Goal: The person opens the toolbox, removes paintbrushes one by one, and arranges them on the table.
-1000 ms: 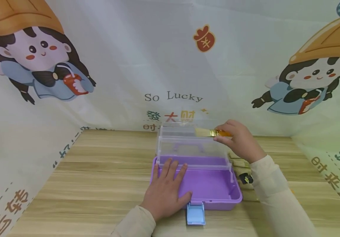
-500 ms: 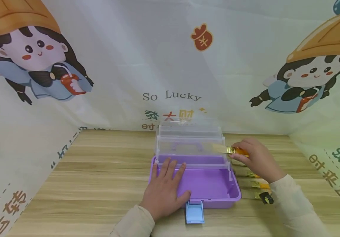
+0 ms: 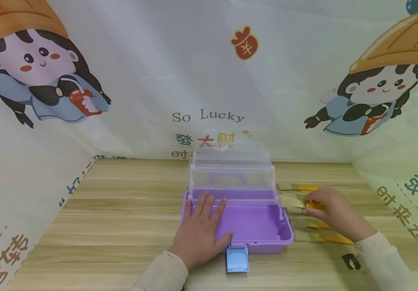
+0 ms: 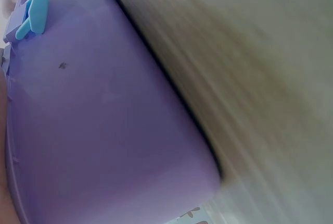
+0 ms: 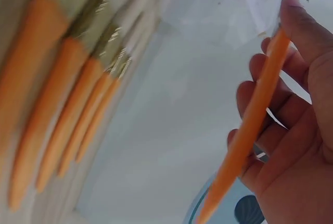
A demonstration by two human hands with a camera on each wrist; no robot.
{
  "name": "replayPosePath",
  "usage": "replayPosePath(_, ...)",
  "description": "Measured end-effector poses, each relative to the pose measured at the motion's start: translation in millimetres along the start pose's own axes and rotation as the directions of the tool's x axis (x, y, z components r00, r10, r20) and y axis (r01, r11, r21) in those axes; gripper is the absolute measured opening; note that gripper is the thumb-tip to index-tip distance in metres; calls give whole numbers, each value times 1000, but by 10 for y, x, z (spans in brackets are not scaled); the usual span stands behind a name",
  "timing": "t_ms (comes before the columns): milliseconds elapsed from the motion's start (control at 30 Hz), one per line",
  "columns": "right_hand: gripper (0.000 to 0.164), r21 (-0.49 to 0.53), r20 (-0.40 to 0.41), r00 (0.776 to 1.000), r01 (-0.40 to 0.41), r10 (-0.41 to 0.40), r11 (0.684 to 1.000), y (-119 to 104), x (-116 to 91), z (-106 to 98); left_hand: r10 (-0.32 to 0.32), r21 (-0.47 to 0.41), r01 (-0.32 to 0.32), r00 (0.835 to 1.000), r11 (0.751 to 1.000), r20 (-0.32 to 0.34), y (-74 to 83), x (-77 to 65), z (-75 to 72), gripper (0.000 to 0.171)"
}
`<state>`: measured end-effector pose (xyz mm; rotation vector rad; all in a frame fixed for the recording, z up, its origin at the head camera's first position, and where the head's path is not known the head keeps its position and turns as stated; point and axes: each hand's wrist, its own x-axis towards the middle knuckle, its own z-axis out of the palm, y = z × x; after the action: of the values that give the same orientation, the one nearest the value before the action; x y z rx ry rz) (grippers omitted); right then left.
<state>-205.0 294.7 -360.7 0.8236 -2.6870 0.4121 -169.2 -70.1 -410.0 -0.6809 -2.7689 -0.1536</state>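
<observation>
My left hand [image 3: 199,234] rests with spread, straight fingers over the left side of the purple box [image 3: 254,224]. The box's clear lid [image 3: 232,178] stands raised at the back, and a light blue latch [image 3: 237,259] hangs at its front. To the right of the box, my right hand [image 3: 334,214] pinches a paintbrush [image 5: 257,104] near its metal band, bristles pointing left. In the head view that brush sits low over a row of paintbrushes, partly covering the ones beneath. The orange handle runs along my fingers in the right wrist view.
Several orange-handled paintbrushes [image 5: 47,125] lie side by side on the wooden table [image 3: 121,226], bristles toward the box. A small black object [image 3: 351,262] is by the right sleeve. A printed cloth [image 3: 150,76] hangs behind the table and along its sides.
My right hand has moved right and down with the paintbrush, from in front of the raised lid to over the brushes beside the box. The left hand stays on the box.
</observation>
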Motion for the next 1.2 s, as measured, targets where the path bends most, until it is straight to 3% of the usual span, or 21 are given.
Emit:
replayPosePath(167, 21, -5, 115, 993, -41, 41, 999, 71, -225, 10, -2, -17, 2, 1000, 1000, 0, 10, 1, -18, 78)
replayPosePath(467, 20, 49, 247, 969, -41, 27, 998, 164, -561, 104, 3, -26, -4, 1000, 1000, -17, 0, -1, -29, 78)
replayPosePath(767, 16, 109, 290, 957, -43, 10, 993, 174, -757, 186, 7, -14, -7, 1000, 1000, -26, 4, 6, -21, 78)
replayPosePath(1200, 18, 72, 313, 949, -72, 46, 995, 119, -821, 258, 15, -19, -15, 1000, 1000, -28, 10, 14, -24, 78)
